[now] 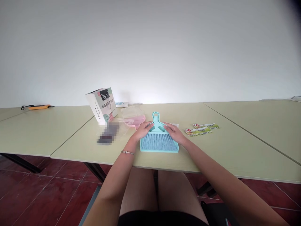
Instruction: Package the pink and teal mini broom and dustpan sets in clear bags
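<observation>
Turquoise plastic is filling my hold: my left grip (143, 129) and my right grip (174, 132) are clamping opposite sides of a dustpan (159, 151), thumbs lying on top. It is sitting right before me, over the near part of the counter (235, 150); whether it is touching the surface I cannot tell. A matching brush (160, 142) is nesting in the pan, its blue-grey bristles filling the wide end. The narrow looped handle end is pointing away from me towards the wall (150, 56), the long axis is running nearly straight out, and the bristle tips are facing me. Left of centre, a printed box (109, 106) is standing tilted, its contents not showing. Beside my left grip, a pink container (139, 120) is lying partly under clear plastic. Pixelation is masking a dark item (109, 133) nearby. My fingers are mostly hiding beneath the pan, and the frame is cutting off my forearms.
</observation>
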Available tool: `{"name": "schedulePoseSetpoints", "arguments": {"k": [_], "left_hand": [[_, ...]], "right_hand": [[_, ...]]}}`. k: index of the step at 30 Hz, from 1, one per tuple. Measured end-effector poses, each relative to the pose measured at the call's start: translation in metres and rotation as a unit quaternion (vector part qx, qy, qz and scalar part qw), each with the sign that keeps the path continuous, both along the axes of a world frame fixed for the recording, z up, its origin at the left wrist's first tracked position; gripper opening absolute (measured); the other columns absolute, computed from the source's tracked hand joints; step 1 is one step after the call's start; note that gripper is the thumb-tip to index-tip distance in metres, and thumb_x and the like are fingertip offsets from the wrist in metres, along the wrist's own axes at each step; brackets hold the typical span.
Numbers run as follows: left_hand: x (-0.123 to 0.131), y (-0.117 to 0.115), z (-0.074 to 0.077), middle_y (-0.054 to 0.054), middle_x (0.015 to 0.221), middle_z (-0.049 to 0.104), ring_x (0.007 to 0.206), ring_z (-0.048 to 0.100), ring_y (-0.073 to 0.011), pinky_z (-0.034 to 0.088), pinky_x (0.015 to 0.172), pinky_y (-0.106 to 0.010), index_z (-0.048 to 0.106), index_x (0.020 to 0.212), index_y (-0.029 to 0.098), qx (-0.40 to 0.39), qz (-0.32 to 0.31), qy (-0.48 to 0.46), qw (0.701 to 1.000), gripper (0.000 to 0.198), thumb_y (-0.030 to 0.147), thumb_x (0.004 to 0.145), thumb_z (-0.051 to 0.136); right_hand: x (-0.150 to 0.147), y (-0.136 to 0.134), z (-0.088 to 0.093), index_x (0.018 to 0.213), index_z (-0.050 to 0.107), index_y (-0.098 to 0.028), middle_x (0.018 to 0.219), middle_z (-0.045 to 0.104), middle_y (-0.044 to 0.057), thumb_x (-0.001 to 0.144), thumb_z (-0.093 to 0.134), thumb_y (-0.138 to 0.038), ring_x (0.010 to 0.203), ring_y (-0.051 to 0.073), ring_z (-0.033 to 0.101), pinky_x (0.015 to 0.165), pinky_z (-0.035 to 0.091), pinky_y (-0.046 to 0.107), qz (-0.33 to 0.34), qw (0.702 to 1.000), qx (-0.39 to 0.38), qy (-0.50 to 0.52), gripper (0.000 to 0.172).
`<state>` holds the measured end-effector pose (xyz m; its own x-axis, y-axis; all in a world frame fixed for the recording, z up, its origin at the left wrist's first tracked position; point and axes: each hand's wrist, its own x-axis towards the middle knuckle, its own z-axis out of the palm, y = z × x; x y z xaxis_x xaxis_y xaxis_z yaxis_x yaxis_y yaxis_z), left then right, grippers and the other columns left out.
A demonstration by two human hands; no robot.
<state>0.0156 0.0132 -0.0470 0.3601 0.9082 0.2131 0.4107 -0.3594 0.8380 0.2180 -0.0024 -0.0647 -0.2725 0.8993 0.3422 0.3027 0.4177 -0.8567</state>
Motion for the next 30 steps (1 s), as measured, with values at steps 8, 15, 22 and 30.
{"name": "schedulePoseSetpoints", "arguments": {"k": [8,15,22,30], "left_hand": [[-0.001,-0.003,0.001,-0.002,0.092,0.061,0.085,0.052,-0.0158,0.039,0.078,-0.028,0.063,0.101,0.017,0.012,-0.012,0.016,1.000,0.040,0.048,0.084,0.044],[-0.001,0.002,-0.005,0.000,0.084,0.059,0.082,0.051,-0.0147,0.039,0.077,-0.026,0.064,0.092,0.018,0.021,0.011,0.012,1.000,0.039,0.049,0.084,0.043],[0.000,-0.001,-0.002,0.000,0.079,0.058,0.080,0.050,-0.0151,0.039,0.076,-0.027,0.063,0.083,0.017,0.023,0.037,0.004,0.999,0.036,0.047,0.084,0.042],[0.002,0.001,-0.004,0.000,0.075,0.055,0.077,0.050,-0.0148,0.039,0.075,-0.027,0.060,0.075,0.017,0.044,0.023,0.001,0.999,0.036,0.047,0.083,0.042]], "right_hand": [[0.001,0.004,-0.005,0.113,0.063,-0.024,0.121,0.061,0.004,0.084,0.042,-0.055,0.114,0.025,0.053,0.100,0.036,0.041,0.013,1.000,0.010,-0.002,0.047],[-0.004,0.000,0.003,0.100,0.066,-0.023,0.111,0.065,0.003,0.082,0.046,-0.054,0.106,0.023,0.057,0.095,0.040,0.037,-0.010,0.998,-0.049,0.036,0.041],[0.062,0.014,0.012,0.091,0.064,-0.019,0.096,0.065,0.009,0.081,0.045,-0.046,0.090,0.022,0.058,0.083,0.042,0.036,-0.346,0.933,-0.058,-0.072,0.035],[0.160,0.008,-0.021,0.121,0.048,0.001,0.121,0.038,0.041,0.063,0.060,-0.064,0.117,0.046,0.034,0.081,0.029,0.053,-0.530,0.795,-0.186,-0.227,0.088]]}}
